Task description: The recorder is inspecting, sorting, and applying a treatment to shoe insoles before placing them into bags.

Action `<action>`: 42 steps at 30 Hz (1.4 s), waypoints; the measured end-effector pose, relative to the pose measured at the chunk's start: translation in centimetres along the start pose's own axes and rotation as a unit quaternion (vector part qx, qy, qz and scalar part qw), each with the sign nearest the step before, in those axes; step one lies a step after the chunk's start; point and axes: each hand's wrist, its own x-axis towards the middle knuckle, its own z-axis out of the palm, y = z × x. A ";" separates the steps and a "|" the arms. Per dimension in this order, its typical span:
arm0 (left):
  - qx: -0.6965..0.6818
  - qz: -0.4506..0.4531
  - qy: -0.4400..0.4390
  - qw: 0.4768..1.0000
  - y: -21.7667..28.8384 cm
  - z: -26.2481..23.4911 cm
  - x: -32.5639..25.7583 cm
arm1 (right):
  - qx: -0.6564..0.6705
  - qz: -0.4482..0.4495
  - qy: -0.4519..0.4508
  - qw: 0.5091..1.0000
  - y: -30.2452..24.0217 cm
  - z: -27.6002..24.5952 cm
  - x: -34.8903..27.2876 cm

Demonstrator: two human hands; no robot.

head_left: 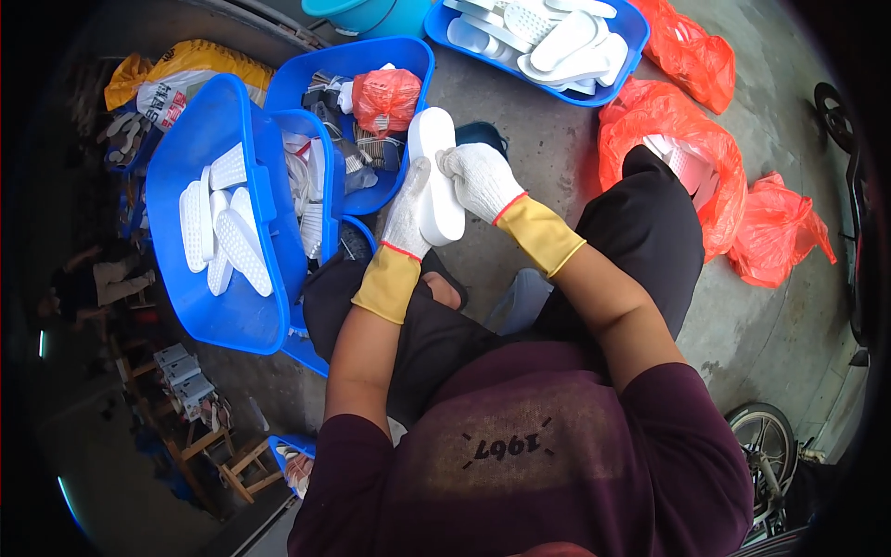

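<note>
Out in front of the seated person [520,381], a thick white shoe sole [438,212] is held up over the concrete floor [548,153], the left hand's [406,215] fingers gripping its left edge. Across from them, the right hand's [481,179] fingers are bent in at the narrow waist; whether they pinch it or merely press, I cannot tell. Good handling probably means letting the left hand carry the sole while the right works lightly beside its edge, so that it neither twists nor slips. Smooth and matte, with rounded ends and a deep side wall, the sole looks like moulded foam. Knitted white gloves [499,191] should help grip; smooth yellow cuffs [540,235] extend past their red hems. Dimpled white soles [243,251] lie heaped inside a flared blue plastic tub [176,158], while crumpled, glossy red plastic bags [640,116] slump on the right.
</note>
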 end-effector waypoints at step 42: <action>0.058 -0.102 0.029 0.993 -3.2 4.4 -3.0 | 0.074 -0.072 0.147 0.984 3.2 -2.6 2.6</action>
